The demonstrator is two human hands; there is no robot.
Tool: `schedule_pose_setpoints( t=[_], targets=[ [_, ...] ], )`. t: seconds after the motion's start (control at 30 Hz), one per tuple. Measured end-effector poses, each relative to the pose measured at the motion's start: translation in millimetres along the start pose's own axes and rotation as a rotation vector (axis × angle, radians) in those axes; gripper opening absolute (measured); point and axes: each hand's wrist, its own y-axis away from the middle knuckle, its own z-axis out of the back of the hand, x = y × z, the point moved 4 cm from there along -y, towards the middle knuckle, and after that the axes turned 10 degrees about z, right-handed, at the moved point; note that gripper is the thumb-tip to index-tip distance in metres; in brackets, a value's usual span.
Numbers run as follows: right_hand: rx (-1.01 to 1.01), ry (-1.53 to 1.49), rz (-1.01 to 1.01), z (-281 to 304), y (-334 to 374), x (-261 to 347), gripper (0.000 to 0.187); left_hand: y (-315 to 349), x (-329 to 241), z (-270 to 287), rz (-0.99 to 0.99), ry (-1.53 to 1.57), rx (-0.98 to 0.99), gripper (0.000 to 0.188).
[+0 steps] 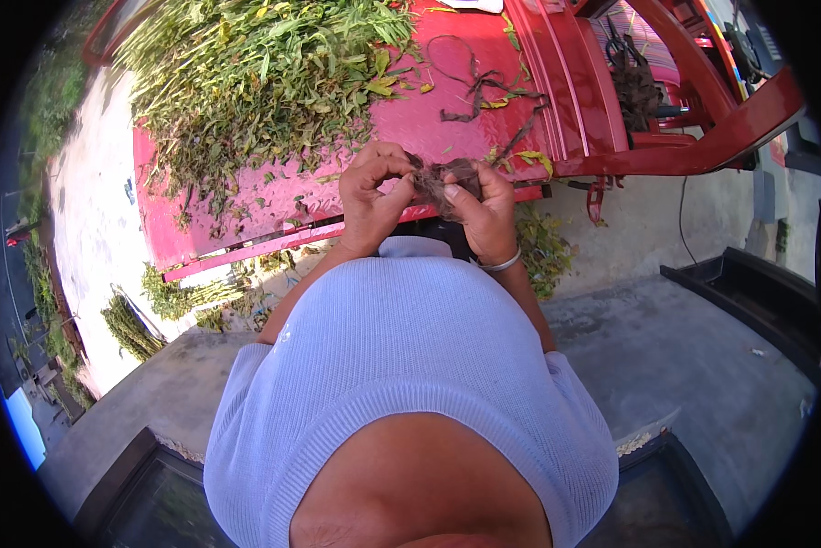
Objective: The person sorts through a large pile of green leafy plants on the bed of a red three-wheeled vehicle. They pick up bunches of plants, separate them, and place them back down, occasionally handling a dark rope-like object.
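My left hand [374,194] and my right hand [486,208] meet in front of my chest, at the near edge of a red metal cargo bed [292,203]. Between them is a tangled grey-brown bundle of cloth strips [438,194], pinched by the fingers of both hands. Its finer parts are too small to make out. One dark strip trails from the right hand over the bed toward more loose dark strips [473,102]. A heap of cut leafy stalks [273,91] covers the bed's left and far part.
Red metal frame rails [675,163] rise at the right, with another dark bundle of strips [637,87] among them. Stalks and leaves [543,251] lie on the concrete floor [602,320] below the bed. A black trough-like frame [748,297] stands at the right.
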Motion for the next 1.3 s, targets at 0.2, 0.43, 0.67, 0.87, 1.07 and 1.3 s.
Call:
schedule_pose_setpoints(
  t=[0.2,0.43,0.67,0.87,1.07,1.3],
  targets=[
    [-0.087,-0.3,-0.099,6.0,-2.3,1.4,0.011,-2.6,-14.3,-4.2,-0.156,-0.099,0.012,0.011],
    [-0.039,0.239,0.112,20.1,-15.5,9.3,0.014,9.7,17.5,-18.1,0.434,0.685,0.456,0.004],
    [0.071,0.449,0.32,17.4,-23.0,34.9,0.015,15.1,24.5,-15.9,0.745,0.979,0.438,0.013],
    [0.022,0.584,0.544,-7.9,-6.3,56.1,0.015,10.7,17.4,-18.0,0.699,0.883,0.414,0.012],
    [0.175,0.653,0.456,-19.8,-7.7,37.2,0.018,7.2,15.9,-18.6,0.589,0.673,0.283,0.01],
    [0.096,0.666,0.348,-13.1,-7.7,23.4,0.013,3.8,8.8,-15.9,0.39,0.445,0.305,0.011]
  ],
)
